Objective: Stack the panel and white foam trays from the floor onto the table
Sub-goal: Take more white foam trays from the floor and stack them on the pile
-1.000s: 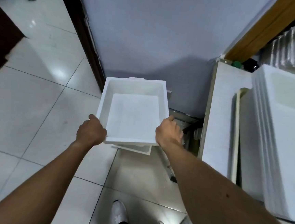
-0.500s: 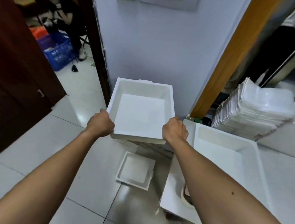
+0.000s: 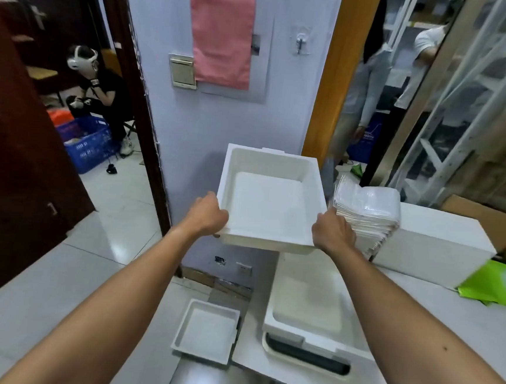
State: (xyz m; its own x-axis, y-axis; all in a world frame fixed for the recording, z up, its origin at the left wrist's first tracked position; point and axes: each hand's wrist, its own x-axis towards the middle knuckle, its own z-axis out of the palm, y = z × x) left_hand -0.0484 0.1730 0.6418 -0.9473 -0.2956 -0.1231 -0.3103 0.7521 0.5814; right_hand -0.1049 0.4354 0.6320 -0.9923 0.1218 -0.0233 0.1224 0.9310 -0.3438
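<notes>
Aloft, hands [image 3: 210, 215] [image 3: 332, 233] grip tray [image 3: 266, 205] edges, seemingly over table [image 3: 464, 320].

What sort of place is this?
Probably a stockroom or packing workshop: a stack of clear plastic trays on the white table, square white foam trays, pale metal shelving behind.

**No legible text in view**

You will find nothing here that you can read. The blue bag [image 3: 370, 134] far back on the right carries white print, but it is too small and blurred to make out. The small dark sticker [image 3: 219, 260] low on the wall [image 3: 209, 120] bears marks that are just as illegible. So does the small card [image 3: 255, 45] at the right edge of the pink sheet [image 3: 221, 30].
</notes>
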